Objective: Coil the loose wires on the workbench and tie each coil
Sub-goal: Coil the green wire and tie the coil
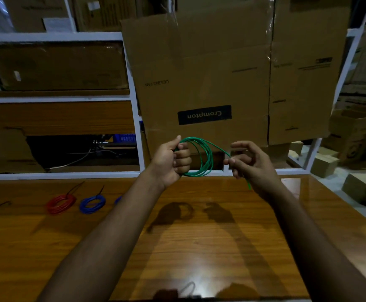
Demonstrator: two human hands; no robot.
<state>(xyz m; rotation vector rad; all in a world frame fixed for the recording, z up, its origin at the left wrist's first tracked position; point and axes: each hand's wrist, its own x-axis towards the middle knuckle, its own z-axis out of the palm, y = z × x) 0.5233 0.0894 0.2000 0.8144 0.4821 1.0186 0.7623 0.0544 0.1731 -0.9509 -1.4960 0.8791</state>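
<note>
From the head camera, the left hand (173,160) is gripping a green wire (201,158) wound into several loops, its fingers curled tightly round one side of the coil and holding it up above the wooden bench (199,247). The right hand (251,166) is pinching the loose end of the same wire between thumb and fingertips, just beside the coil, with a short tail of wire sticking out below the hand. On the bench, well to the left, a red coil (61,203) and a blue coil (92,203) are lying side by side, each with a dark tie poking up from it. A large cardboard box (221,73) is standing behind the bench, and white shelving (55,99) is holding more boxes on the left.
</note>
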